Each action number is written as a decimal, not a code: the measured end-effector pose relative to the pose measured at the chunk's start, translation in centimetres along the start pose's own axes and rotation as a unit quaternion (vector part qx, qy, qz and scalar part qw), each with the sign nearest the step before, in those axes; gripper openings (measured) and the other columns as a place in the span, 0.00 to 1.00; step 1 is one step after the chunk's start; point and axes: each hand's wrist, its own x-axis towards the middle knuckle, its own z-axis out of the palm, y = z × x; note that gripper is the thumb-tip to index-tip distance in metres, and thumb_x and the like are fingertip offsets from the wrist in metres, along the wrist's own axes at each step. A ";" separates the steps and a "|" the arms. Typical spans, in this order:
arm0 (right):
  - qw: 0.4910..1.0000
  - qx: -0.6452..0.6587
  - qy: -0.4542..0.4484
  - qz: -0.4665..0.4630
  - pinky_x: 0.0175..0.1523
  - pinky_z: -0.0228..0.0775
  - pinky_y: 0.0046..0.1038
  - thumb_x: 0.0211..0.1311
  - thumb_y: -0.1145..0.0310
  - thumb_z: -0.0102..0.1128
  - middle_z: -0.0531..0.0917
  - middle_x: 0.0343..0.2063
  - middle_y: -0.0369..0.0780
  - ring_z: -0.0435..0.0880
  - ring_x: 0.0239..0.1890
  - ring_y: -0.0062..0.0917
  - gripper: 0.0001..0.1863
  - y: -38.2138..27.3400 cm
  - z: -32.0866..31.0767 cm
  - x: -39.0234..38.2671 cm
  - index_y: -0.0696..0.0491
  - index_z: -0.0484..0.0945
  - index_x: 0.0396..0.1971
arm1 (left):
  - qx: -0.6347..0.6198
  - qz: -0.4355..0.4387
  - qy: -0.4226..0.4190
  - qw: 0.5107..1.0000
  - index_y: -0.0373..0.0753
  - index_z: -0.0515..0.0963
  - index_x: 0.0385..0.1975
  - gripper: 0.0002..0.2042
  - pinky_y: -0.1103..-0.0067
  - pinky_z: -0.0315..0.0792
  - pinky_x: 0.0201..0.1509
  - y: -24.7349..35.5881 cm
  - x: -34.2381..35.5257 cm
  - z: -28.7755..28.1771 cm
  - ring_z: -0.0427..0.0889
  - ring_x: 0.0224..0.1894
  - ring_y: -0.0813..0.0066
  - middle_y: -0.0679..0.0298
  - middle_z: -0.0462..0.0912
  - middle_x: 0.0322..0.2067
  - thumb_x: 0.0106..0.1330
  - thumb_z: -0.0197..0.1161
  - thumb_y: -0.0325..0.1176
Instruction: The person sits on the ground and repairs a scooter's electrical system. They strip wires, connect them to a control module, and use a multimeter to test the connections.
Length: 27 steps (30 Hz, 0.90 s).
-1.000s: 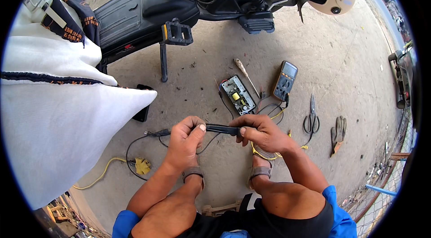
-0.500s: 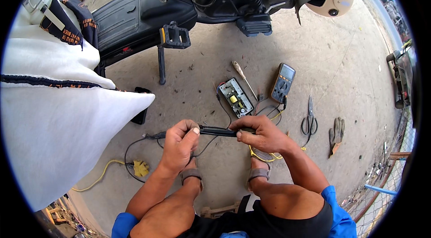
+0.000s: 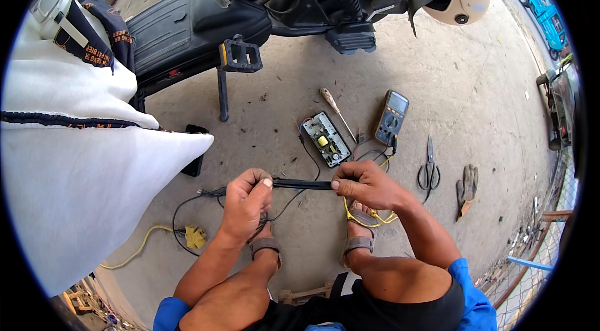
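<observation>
A black cable (image 3: 303, 184), or a flat doubled black strip, runs level between my hands above the ground. My left hand (image 3: 245, 203) pinches its left end between thumb and fingers. At the other end, my right hand (image 3: 367, 186) grips it the same way. Just beyond lies a charger circuit board (image 3: 328, 141) in an open black case, with thin wires running from it. Beside the board are a screwdriver (image 3: 333, 103) with a pale handle and a grey and orange multimeter (image 3: 392, 116). Thin black leads pass under my left hand.
Black-handled scissors (image 3: 429, 172) and a worn work glove (image 3: 467, 190) lie at right. A yellow cord ends at a yellow connector (image 3: 195, 237) at left. Across the far side stands an electric scooter (image 3: 194, 22); a cream helmet (image 3: 459, 6) hangs there. White cloth (image 3: 75, 187) fills the left.
My right hand has shifted slightly right along the black cable, and its fingers have drawn in, baring more of the cable. My left hand stays nearly in place.
</observation>
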 end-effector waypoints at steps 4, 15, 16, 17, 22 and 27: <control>0.999 0.018 -0.033 -0.034 0.36 0.73 0.25 0.68 0.64 0.56 0.82 0.25 0.37 0.79 0.30 0.18 0.14 0.1 -0.5 0.2 0.62 0.81 0.37 | -0.011 -0.003 0.020 1.000 0.36 0.74 0.34 0.04 0.84 0.55 0.22 -0.1 0.2 -0.5 0.59 0.19 0.88 0.74 0.67 0.18 0.71 0.58 0.28; 0.997 0.074 -0.001 0.021 0.35 0.75 0.22 0.63 0.69 0.55 0.85 0.24 0.37 0.82 0.28 0.17 0.12 -1.1 -1.4 0.2 0.62 0.82 0.33 | -0.023 -0.035 0.010 0.999 0.35 0.75 0.34 0.05 0.84 0.57 0.22 -0.3 1.1 -0.5 0.60 0.18 0.87 0.72 0.68 0.18 0.71 0.59 0.29; 0.997 0.072 0.003 0.019 0.34 0.75 0.22 0.62 0.69 0.55 0.85 0.24 0.37 0.83 0.28 0.17 0.12 -1.1 -1.6 0.2 0.62 0.83 0.32 | -0.017 -0.036 -0.004 0.999 0.36 0.75 0.35 0.05 0.84 0.58 0.22 -0.5 1.2 -0.6 0.61 0.19 0.86 0.72 0.68 0.19 0.71 0.59 0.30; 0.996 0.081 0.009 0.026 0.33 0.75 0.21 0.62 0.69 0.55 0.85 0.24 0.37 0.83 0.28 0.17 0.12 -1.2 -1.7 0.2 0.62 0.83 0.31 | -0.012 -0.038 -0.018 0.999 0.36 0.75 0.35 0.05 0.83 0.58 0.22 -0.7 1.3 -0.7 0.61 0.19 0.85 0.71 0.68 0.19 0.72 0.59 0.31; 0.994 0.092 0.031 0.044 0.31 0.74 0.20 0.61 0.69 0.56 0.85 0.23 0.36 0.83 0.27 0.15 0.11 -2.4 -2.5 0.1 0.61 0.84 0.31 | -0.039 -0.054 -0.057 0.996 0.37 0.77 0.42 0.08 0.84 0.62 0.23 -1.5 2.2 -0.9 0.66 0.23 0.82 0.68 0.72 0.25 0.72 0.61 0.34; 0.997 0.042 0.029 0.054 0.31 0.73 0.21 0.59 0.69 0.56 0.85 0.22 0.37 0.83 0.27 0.17 0.12 -3.6 -2.5 0.6 0.62 0.84 0.30 | -0.075 -0.019 -0.036 0.996 0.36 0.77 0.53 0.14 0.82 0.69 0.31 -2.6 3.0 -1.1 0.72 0.32 0.81 0.64 0.79 0.39 0.73 0.61 0.35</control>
